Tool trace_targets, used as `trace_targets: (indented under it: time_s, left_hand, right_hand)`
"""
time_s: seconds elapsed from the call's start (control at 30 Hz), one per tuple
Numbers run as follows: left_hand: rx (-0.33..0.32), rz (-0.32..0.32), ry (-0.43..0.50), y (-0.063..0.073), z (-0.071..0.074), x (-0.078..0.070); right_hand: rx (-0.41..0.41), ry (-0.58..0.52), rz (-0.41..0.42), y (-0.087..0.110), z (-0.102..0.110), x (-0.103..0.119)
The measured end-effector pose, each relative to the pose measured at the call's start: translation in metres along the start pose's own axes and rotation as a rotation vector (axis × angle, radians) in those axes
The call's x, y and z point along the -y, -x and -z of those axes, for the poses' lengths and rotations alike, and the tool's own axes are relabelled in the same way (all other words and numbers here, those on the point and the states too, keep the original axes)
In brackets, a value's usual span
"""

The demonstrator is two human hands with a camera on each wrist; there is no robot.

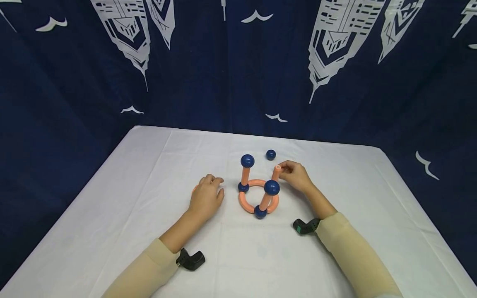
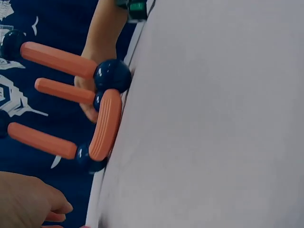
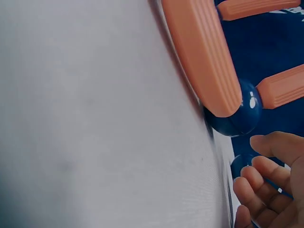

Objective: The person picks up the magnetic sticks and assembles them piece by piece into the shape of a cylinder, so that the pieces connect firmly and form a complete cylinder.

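Observation:
A ring of curved orange pieces [image 1: 246,204] joined by blue balls [image 1: 260,212] lies on the table, with three orange rods [image 1: 245,176] standing up from it. Two rods carry blue balls on top [image 1: 271,188]; the far-right rod [image 1: 276,172] has a bare top. Beside that bare rod is my right hand [image 1: 296,176], its fingers loosely bent; in the right wrist view the hand [image 3: 275,183] appears apart from the rod [image 3: 284,87]. Left of the ring, my left hand [image 1: 206,198] is low over the table, thumb spread, partly covering an orange piece [image 1: 194,189].
A loose blue ball [image 1: 271,155] lies behind the ring. White cloth covers the table [image 1: 238,256], and a dark blue patterned curtain [image 1: 231,82] hangs behind it. Black devices [image 1: 191,260] are worn at both wrists.

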State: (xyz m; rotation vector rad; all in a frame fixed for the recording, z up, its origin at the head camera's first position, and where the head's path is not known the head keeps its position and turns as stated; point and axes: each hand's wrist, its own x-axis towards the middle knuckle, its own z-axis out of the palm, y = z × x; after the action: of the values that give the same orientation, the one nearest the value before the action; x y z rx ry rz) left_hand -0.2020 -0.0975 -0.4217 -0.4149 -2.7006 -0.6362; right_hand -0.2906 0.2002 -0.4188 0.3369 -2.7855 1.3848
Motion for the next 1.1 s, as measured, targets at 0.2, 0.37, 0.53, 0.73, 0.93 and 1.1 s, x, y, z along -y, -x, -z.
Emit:
trace_targets:
  time_s: [0.2, 0.37, 0.53, 0.73, 0.93, 1.1]
  left_hand:
    - [-0.006, 0.085, -0.04, 0.005, 0.006, 0.012]
    - [-0.021, 0.097, -0.075, 0.005, 0.009, 0.014]
    - [-0.007, 0.082, -0.122, 0.004, 0.008, 0.012]
    - [0.007, 0.079, -0.178, 0.003, 0.006, 0.013]
    - [0.002, 0.087, -0.151, 0.003, 0.005, 0.013]
    - [-0.016, 0.106, -0.045, 0.002, 0.006, 0.012]
  right_hand:
    - [0.08, -0.114, 0.027, 0.017, 0.004, 0.003]
    - [0.155, -0.174, 0.066, 0.025, 0.004, -0.002]
    - [0.196, -0.185, 0.116, 0.03, 0.002, -0.008]
    - [0.203, -0.186, 0.184, 0.033, -0.005, -0.013]
    - [0.191, -0.169, 0.171, 0.035, -0.008, -0.011]
    - [0.18, -0.156, 0.152, 0.037, -0.009, -0.01]
